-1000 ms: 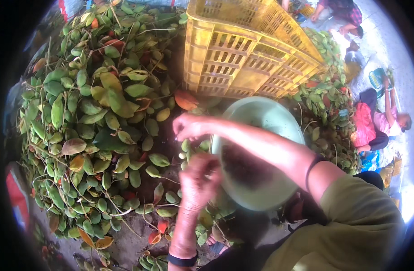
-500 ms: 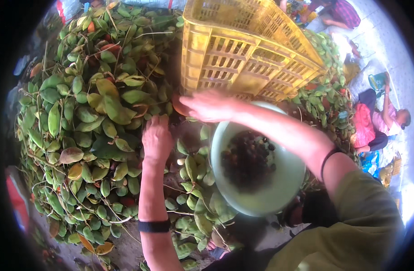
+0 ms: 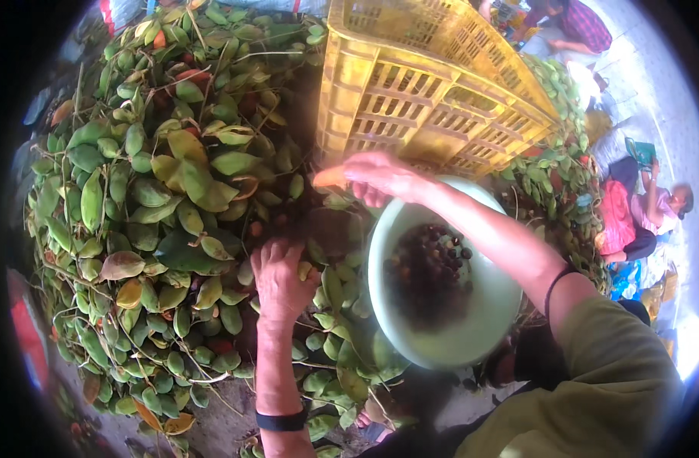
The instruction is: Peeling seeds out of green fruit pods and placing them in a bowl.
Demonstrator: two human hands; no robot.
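Observation:
My right hand [image 3: 384, 179] is closed round an orange pod [image 3: 331, 178], just in front of the yellow crate. Lower and to the left, my left hand [image 3: 283, 281] has its fingers curled down at the edge of the heap of green pods [image 3: 174, 191]. What those fingers hold, if anything, is hidden; a small yellowish bit shows by the thumb. Several brown, seed-like pieces [image 3: 277, 221] lie in a dark hollow just beyond it. Under my right forearm stands a pale green basin [image 3: 387, 320] with many dark round seeds [image 3: 433, 275] inside.
A yellow slatted plastic crate [image 3: 410, 99] stands tilted behind the basin. More leafy pods [image 3: 571, 206] lie on the right, and a green cluster [image 3: 349, 336] sits between my left forearm and the basin. Other people [image 3: 655, 202] sit on the floor at the far right.
My left hand has drawn back toward me and slightly right, uncovering the brown pieces. The right hand has shifted right and up a little with the orange pod.

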